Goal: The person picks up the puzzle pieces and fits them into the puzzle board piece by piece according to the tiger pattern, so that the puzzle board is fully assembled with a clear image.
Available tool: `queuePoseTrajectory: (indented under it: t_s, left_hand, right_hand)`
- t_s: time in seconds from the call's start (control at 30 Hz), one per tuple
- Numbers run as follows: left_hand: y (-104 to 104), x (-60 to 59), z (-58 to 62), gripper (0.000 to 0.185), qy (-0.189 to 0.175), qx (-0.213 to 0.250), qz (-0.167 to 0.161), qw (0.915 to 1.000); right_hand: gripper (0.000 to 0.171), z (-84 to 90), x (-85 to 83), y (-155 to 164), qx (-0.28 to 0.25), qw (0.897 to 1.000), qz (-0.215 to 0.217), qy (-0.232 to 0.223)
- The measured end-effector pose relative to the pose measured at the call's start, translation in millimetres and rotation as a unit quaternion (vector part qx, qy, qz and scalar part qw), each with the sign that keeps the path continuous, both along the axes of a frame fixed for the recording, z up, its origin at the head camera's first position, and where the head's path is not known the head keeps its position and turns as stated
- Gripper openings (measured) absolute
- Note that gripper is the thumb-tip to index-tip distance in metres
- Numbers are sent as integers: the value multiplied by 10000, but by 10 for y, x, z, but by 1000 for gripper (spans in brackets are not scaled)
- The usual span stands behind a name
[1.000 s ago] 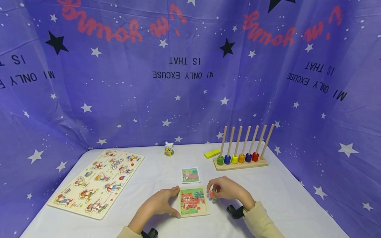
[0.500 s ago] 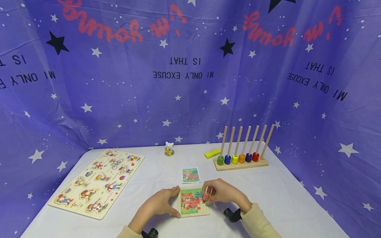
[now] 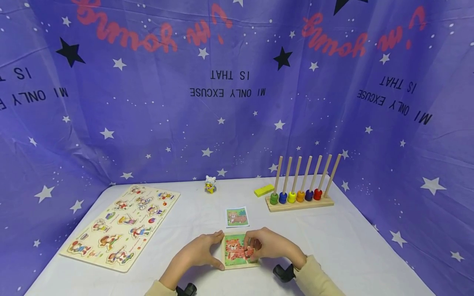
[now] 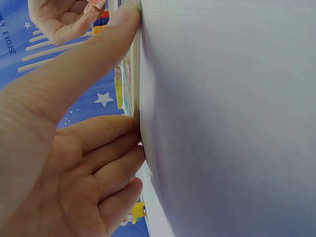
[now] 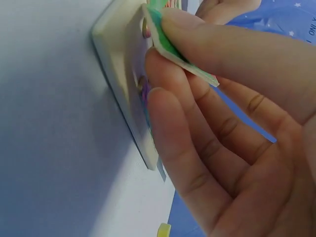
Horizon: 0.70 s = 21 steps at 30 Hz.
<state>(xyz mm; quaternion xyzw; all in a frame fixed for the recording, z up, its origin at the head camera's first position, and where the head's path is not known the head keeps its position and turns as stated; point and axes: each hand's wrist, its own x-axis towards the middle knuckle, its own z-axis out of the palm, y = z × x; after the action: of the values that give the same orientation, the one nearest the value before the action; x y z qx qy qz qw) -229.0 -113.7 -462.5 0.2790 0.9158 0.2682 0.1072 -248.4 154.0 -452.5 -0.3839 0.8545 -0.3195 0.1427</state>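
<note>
A square wooden jigsaw puzzle board (image 3: pixel 240 267) with a red tiger picture lies flat on the white table. Along its left edge, my left hand (image 3: pixel 198 251) rests with thumb and index finger spread, their tips touching the board near its two left corners. My right hand (image 3: pixel 272 243) pinches a red-and-green puzzle piece (image 3: pixel 249 251) just over the board's right part, which the fingers partly hide. In the right wrist view the puzzle piece (image 5: pixel 173 52) is tilted between thumb and fingers, above the board's pale corner (image 5: pixel 111 34).
Behind the board lies a tiger picture card (image 3: pixel 237 217). A larger figure puzzle board (image 3: pixel 120 230) is at left. At the back stand a small toy figure (image 3: pixel 210 185), a yellow block (image 3: pixel 264 190) and a pegged counting frame with coloured beads (image 3: pixel 300 203). A purple starry curtain (image 3: pixel 237 123) hangs behind.
My right hand has moved left with the puzzle piece, from beside the board to over its right part. The left hand has stayed at the board's left edge.
</note>
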Motion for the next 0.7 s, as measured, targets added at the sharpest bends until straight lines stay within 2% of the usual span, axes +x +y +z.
queuePoseTrajectory:
  t_s: [0.33, 0.7]
  left_hand:
    - [6, 6, 16, 95, -16, -7, -19, 10000]
    - [4, 1, 8, 94, -58, 17, -4, 10000]
  right_hand:
    - [26, -22, 26, -30, 12, 9999, 106, 85]
    - [25, 68, 48, 22, 302, 9994, 142, 106]
